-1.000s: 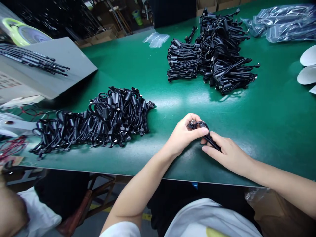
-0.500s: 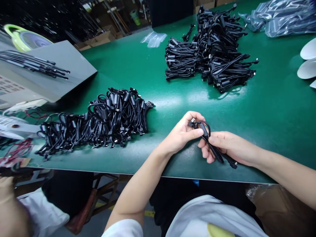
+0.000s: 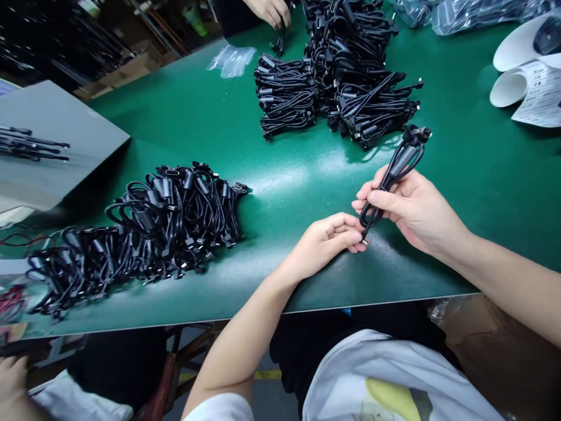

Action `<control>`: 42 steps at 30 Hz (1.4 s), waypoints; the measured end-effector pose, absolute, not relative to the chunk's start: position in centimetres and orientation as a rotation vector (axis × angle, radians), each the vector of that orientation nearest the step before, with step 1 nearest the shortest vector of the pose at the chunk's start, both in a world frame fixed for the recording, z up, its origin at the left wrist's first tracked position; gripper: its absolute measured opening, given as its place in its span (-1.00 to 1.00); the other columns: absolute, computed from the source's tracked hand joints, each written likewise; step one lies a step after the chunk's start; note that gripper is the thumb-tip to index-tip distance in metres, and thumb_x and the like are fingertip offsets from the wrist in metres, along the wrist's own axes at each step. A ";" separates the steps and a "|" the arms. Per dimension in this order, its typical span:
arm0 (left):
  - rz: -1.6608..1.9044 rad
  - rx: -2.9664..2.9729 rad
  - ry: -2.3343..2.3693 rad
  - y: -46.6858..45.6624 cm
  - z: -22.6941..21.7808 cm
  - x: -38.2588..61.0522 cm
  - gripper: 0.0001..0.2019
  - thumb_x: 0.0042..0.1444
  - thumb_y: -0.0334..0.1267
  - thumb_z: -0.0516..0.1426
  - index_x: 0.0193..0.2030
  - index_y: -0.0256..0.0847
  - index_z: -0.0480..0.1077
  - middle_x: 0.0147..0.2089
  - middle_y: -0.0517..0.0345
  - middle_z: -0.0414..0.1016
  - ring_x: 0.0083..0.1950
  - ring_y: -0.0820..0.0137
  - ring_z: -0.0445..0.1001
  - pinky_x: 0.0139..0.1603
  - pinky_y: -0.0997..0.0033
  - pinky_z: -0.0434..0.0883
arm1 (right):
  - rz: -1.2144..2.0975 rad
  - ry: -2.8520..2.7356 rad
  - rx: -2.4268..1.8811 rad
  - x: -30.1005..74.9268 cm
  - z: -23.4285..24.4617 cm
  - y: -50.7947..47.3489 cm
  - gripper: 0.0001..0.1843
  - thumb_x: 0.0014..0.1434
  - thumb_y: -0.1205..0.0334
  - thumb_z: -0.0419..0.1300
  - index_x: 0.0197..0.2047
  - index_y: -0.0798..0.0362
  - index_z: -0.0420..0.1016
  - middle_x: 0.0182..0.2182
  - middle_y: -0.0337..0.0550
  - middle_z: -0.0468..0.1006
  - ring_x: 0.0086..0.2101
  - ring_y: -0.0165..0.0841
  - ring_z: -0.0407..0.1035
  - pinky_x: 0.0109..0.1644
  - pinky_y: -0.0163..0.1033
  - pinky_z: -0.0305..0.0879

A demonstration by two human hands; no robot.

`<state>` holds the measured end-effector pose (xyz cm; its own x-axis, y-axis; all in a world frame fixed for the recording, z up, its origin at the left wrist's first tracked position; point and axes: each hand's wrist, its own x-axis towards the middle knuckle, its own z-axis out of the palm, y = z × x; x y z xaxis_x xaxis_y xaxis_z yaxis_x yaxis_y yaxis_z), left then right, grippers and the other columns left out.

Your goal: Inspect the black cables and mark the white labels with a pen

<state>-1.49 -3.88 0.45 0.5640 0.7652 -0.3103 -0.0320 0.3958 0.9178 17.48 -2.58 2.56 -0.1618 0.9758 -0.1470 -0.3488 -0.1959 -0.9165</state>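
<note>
While the right hand (image 3: 414,207) grips it between thumb and fingers, the bundled cable (image 3: 404,159) slants above the green table (image 3: 473,169), its upper end leaning away from the person and to the right. It is black and slim, folded back on itself into long narrow loops that are gathered at the middle, under the right thumb. A thicker, smooth, dark grey barrel lies along the upper half, catching a soft sheen. At the top sits a clump of dark connectors (image 3: 417,135), one showing a pale metallic glint; below, the loops narrow to a small end with a light tip. The left hand (image 3: 331,242) is half curled, thumb and fingertips drawn together at that lower end; whether it pinches the tip or merely touches it, I cannot tell. Beyond the cable lies a heap of similar black cables (image 3: 350,76), and another long pile (image 3: 175,210) stretches away on the left side of the table.
</note>
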 end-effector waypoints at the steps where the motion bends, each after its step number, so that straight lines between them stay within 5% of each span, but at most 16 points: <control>1: 0.589 1.047 0.840 -3.9 0.4 -1.4 -0.73 0.17 -0.12 0.27 -0.14 -0.27 0.42 -0.24 0.08 0.55 -0.25 0.44 0.55 -0.15 0.42 0.45 | 1.558 -0.951 -0.982 17.4 2.5 -2.6 -0.69 0.06 0.26 0.42 -0.23 0.00 0.37 -0.30 -0.32 0.56 -0.27 -0.35 0.57 -0.11 -0.19 0.54; 7: 0.572 0.908 0.738 -4.1 0.1 -1.3 -0.45 0.02 -0.34 0.37 0.14 -0.15 0.31 -0.17 0.09 0.59 -0.18 0.38 0.60 -0.07 0.37 0.48 | 1.389 -1.061 -1.016 17.3 2.0 -2.8 -0.75 0.10 0.26 0.40 -0.23 0.00 0.40 -0.27 -0.28 0.51 -0.28 -0.33 0.56 -0.08 -0.14 0.55; 17: 0.545 0.904 0.753 -4.2 -0.4 -0.8 -0.54 0.13 -0.24 0.30 0.16 -0.22 0.40 -0.06 -0.06 0.61 -0.06 0.25 0.62 -0.07 0.36 0.50 | 1.442 -1.001 -1.002 17.2 1.5 -2.8 -0.72 0.14 0.23 0.38 -0.19 0.00 0.35 -0.26 -0.31 0.49 -0.26 -0.34 0.57 -0.15 -0.23 0.55; 31: 0.631 0.834 0.793 -4.9 -1.2 0.1 -0.29 0.07 -0.20 0.34 0.33 -0.19 0.18 -0.16 0.01 0.60 -0.14 0.29 0.61 -0.06 0.31 0.50 | 1.545 -1.012 -1.080 16.5 0.0 -3.2 -0.79 0.29 0.10 0.21 -0.17 0.00 0.27 -0.18 -0.23 0.52 -0.29 -0.41 0.47 -0.35 -0.36 0.36; 35: 0.571 1.045 0.744 -4.4 -0.8 -0.5 -0.11 0.01 -0.25 0.38 0.42 -0.04 0.02 -0.06 0.05 0.51 -0.05 0.32 0.54 0.05 0.27 0.46 | 1.506 -1.337 -1.138 16.9 0.7 -3.5 -0.89 0.36 0.16 0.07 -0.12 0.00 0.25 -0.39 -0.29 0.49 -0.47 -0.40 0.40 -0.43 -0.32 0.27; 38: 0.768 1.187 0.790 -3.8 -0.2 -1.5 -0.24 0.02 -0.18 0.38 0.33 -0.04 0.17 0.07 0.03 0.42 0.02 0.33 0.48 0.05 0.32 0.44 | 1.097 -1.914 -1.330 17.2 1.0 -4.1 -0.94 0.33 0.29 0.02 -0.15 0.03 0.30 -0.46 -0.25 0.49 -0.48 -0.32 0.41 -0.40 -0.26 0.18; 42: 1.086 1.184 0.999 -3.4 0.2 -2.3 -0.63 0.05 -0.15 0.35 -0.04 -0.18 0.40 -0.08 0.12 0.47 -0.07 0.40 0.45 0.01 0.42 0.41 | 0.619 -2.357 -1.439 17.0 0.3 -4.8 -0.79 0.31 0.38 -0.03 -0.07 0.07 0.38 -0.36 -0.11 0.58 -0.40 -0.20 0.48 -0.41 -0.21 0.04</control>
<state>-2.32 -3.43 0.18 0.1998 0.9794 -0.0282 -0.1097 0.0510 0.9927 17.03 -4.75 0.35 -0.4474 0.8935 0.0379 0.7596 0.4020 -0.5112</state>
